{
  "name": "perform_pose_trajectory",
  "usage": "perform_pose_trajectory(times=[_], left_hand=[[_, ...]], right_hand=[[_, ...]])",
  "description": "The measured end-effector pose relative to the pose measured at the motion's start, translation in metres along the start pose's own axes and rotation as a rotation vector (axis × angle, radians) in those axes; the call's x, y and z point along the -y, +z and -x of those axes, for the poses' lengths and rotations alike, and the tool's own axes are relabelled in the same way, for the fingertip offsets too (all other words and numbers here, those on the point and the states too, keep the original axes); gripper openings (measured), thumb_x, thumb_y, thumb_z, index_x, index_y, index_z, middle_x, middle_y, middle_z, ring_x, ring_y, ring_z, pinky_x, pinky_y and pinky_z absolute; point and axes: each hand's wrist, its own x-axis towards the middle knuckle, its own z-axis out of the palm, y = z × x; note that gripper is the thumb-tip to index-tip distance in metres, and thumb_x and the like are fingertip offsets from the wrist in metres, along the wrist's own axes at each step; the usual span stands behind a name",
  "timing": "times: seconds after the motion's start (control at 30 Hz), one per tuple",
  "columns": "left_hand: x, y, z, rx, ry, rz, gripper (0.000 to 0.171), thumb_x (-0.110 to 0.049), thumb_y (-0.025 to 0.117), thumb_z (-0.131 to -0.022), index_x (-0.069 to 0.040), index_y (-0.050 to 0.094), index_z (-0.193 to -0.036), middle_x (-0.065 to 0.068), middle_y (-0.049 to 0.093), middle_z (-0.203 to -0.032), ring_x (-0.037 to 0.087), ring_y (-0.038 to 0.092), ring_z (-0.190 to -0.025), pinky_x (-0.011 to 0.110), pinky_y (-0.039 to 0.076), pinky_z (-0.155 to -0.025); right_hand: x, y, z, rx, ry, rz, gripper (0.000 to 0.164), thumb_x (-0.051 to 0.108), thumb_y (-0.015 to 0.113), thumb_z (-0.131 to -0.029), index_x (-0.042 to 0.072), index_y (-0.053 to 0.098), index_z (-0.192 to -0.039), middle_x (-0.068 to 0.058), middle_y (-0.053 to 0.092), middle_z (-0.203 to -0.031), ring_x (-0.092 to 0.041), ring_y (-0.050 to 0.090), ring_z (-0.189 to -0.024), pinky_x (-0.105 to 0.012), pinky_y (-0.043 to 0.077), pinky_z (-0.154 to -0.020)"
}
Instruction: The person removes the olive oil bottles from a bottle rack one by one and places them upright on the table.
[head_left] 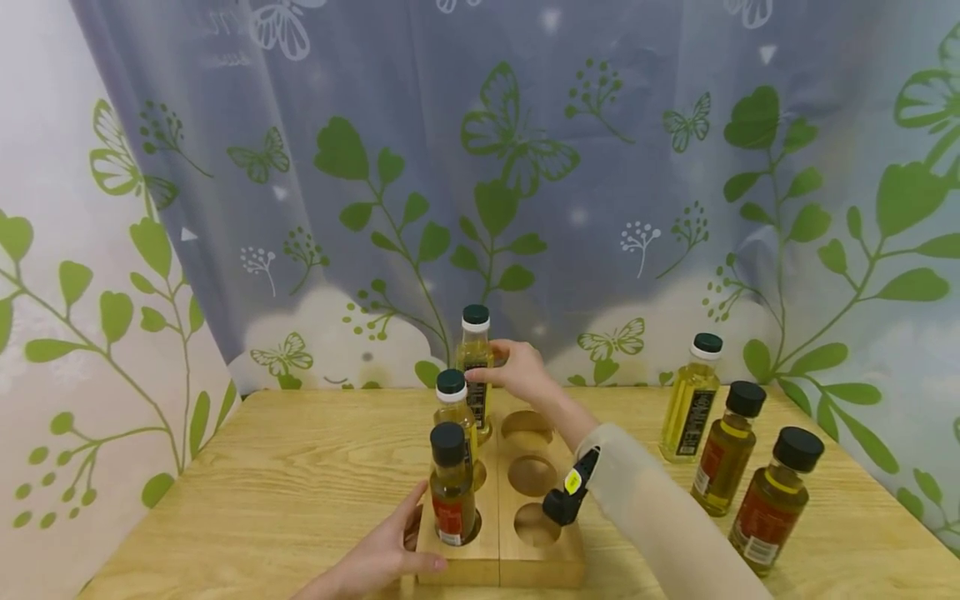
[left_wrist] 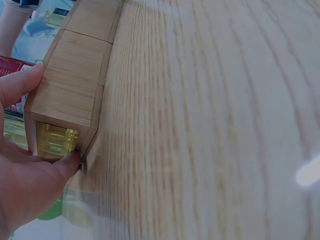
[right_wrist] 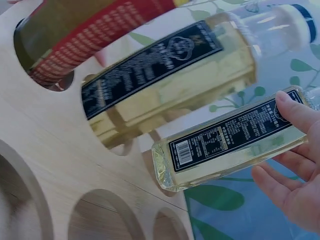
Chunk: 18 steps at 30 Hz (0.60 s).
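"Head view: where's the green-capped, square glass oil bottle (head_left: 476, 357)?"
"Upright in the right hand (head_left: 521, 368), at the pale wooden rack's (head_left: 486, 572) far-left end."
"Left wrist?"
"Left hand (left_wrist: 30, 182) pinches the rack's near-left corner."
"Right wrist?"
"Half-open grip round the bottle's upper body, base toward rack."

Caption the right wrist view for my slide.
Right hand holds a black-labelled oil bottle at one end of the wooden rack.
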Motion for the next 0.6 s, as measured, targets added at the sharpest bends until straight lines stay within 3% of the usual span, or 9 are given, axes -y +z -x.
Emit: perform_pose_trajectory(times=[0.4,0.6], left_hand=[[0.0,0.0,0.0,0.003,0.004,-0.021,0.098,-0.013,0.07,-0.083,0.008,-0.004,-0.144,0.042,0.018,-0.14,0.05,0.026,-0.128,0.056,0.028,-0.101],[0.0,0.0,0.0,0.0,0.0,-0.029,0.099,-0.014,0.07,-0.083,0.007,-0.003,-0.145,0.042,0.016,-0.14,0.051,0.024,-0.128,0.056,0.027,-0.101]], right_hand=[[-0.004,-0.031,0.007,0.027,-0.004,-0.1,0.079,0.033,0.075,-0.078,0.004,0.038,-0.141,-0.015,0.041,-0.141,-0.031,0.041,-0.125,-0.043,0.043,-0.093],[-0.012,-0.046,0.011,0.023,0.034,-0.161,0.084,0.035,0.075,-0.078,0.006,0.032,-0.144,-0.015,0.038,-0.143,-0.032,0.045,-0.122,-0.043,0.044,-0.092]])
